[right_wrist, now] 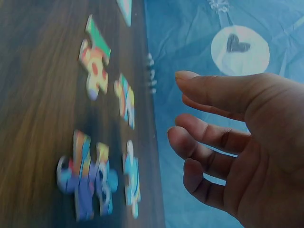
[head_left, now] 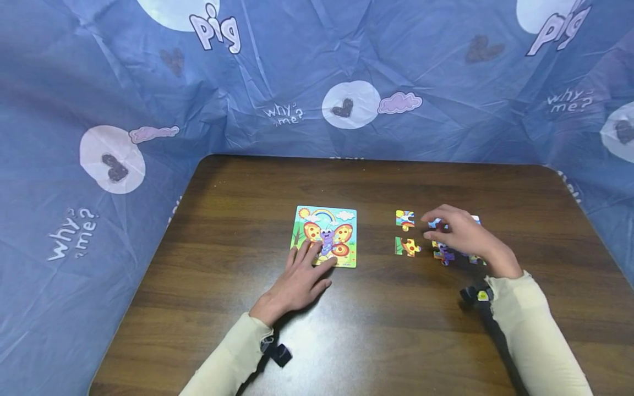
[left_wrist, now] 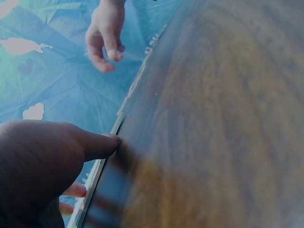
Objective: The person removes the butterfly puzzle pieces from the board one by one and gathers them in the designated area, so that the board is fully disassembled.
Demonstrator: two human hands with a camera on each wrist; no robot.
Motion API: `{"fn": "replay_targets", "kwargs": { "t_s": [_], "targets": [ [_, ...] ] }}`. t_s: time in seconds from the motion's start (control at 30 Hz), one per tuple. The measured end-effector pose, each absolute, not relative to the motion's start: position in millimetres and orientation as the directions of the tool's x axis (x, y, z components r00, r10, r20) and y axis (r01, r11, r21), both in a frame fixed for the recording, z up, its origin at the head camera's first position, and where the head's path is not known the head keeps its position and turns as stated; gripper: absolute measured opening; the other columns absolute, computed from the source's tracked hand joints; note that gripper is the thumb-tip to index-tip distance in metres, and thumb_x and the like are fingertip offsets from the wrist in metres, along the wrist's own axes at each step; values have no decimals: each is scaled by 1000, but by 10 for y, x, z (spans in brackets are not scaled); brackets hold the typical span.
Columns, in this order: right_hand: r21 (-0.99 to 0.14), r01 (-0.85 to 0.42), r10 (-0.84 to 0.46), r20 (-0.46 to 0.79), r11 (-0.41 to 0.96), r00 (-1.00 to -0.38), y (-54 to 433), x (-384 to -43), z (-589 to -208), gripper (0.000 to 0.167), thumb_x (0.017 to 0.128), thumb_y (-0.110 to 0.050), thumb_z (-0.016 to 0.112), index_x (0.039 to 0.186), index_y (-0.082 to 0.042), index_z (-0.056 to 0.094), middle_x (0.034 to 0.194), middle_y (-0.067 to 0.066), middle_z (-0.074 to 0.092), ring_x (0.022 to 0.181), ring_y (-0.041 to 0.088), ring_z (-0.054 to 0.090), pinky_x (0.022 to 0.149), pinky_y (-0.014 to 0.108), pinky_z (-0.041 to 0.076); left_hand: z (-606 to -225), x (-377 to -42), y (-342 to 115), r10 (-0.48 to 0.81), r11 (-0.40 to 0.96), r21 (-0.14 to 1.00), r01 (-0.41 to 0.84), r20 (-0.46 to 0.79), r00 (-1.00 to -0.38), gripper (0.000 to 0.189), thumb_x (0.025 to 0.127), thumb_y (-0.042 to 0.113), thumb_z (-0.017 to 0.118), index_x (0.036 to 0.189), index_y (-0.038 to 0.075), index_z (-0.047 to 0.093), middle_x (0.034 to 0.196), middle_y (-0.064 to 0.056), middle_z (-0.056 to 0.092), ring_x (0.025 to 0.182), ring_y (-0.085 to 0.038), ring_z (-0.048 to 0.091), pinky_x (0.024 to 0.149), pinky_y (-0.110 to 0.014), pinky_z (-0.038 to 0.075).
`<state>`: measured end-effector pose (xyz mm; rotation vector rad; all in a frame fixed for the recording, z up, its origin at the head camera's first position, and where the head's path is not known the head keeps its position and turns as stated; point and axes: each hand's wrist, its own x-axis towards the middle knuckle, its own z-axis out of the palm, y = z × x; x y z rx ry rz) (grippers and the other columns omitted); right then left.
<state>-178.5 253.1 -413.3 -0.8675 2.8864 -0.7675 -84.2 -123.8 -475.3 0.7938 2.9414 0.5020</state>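
Cream fabric sleeves (head_left: 540, 335) nearest, seven and four o'clock. Left hand (head_left: 297, 278) spread, fingers on square butterfly-printed board (head_left: 329, 231), at hand's one o'clock. Right hand (head_left: 463, 231) hovering, thumb and fingers parted, nothing gripped! Pick-up step, seemingly; next move likely calls for low pinch. Purple knobbed jigsaw piece (head_left: 444, 254) at its seven, flat sun-and-rainbow jigsaw piece (head_left: 405, 218) nearer ten. Blue printed cloth (head_left: 297, 55) beyond, twelve.

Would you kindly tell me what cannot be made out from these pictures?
Head view: the lower left of the butterfly board, under the left hand.
Head view: parts of several puzzle pieces, behind the right hand.
Left wrist: most left-hand fingers, behind that hand's nearer part.
Right wrist: fine print on the pieces, blurred.
Right wrist: a flat thing, cut by the top edge.
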Motion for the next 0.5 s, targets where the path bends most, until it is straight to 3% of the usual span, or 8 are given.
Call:
{"fn": "replay_targets", "kwargs": {
  "t_s": [0.33, 0.5],
  "targets": [
    [-496, -560, -582, 130, 663, -803, 2134, -1895, -4070, 30, 86, -10, 77, 113, 0, 69, 104, 16, 69, 84, 23, 66, 75, 37, 56, -4703, -804, -1249, 511, 805, 314, 503, 64, -857, 50, 98, 33, 62, 145, 23, 50, 161, -22, 30, 149, -51, 23, 117, -71, 23],
    [-514, -555, -610, 75, 655, -789, 1900, -1925, -4057, 33, 90, -13, 75, 119, 0, 68, 113, 18, 68, 87, 19, 65, 78, 39, 55, -4680, -733, -1284, 503, 809, 321, 493, 56, -862, 54, 96, 33, 64, 147, 21, 49, 161, -22, 30, 149, -51, 23, 116, -72, 24]
  ]
}}
